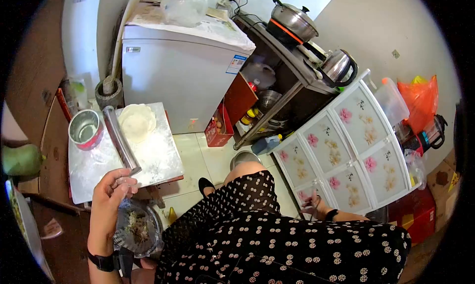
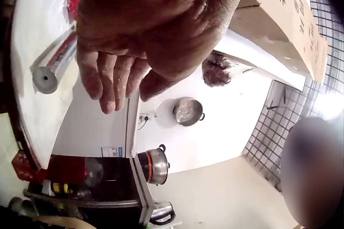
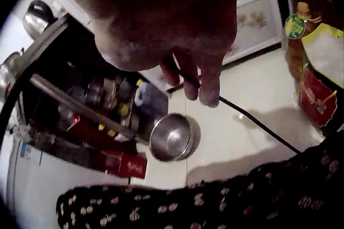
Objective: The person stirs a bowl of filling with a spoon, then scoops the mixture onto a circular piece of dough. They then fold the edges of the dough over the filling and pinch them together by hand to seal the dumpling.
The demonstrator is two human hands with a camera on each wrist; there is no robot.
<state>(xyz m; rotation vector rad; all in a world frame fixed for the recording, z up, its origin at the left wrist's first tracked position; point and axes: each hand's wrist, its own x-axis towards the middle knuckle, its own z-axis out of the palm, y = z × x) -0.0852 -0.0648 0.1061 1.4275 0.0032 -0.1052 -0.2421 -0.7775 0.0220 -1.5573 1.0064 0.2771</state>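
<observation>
In the head view the left hand (image 1: 113,191) is raised beside the near end of a metal rolling pin (image 1: 118,140), its fingers loosely bent and holding nothing. A gap shows between hand and rolling pin (image 2: 54,67) in the left wrist view. The pin lies on a floured board (image 1: 158,157), between a stack of flat round dough sheets (image 1: 137,123) and a metal bowl (image 1: 85,128). Low by the white drawers, the right hand (image 1: 315,206) has its fingers curled round a thin black cord (image 3: 258,124), seen in the right wrist view.
A bowl of chopped filling (image 1: 138,229) stands below the board. Behind it is a white fridge (image 1: 178,76). A dark shelf unit (image 1: 292,61) bears a pot (image 1: 297,24) and a kettle (image 1: 339,66). White drawers (image 1: 346,150) stand right; a metal basin (image 3: 172,136) is on the floor.
</observation>
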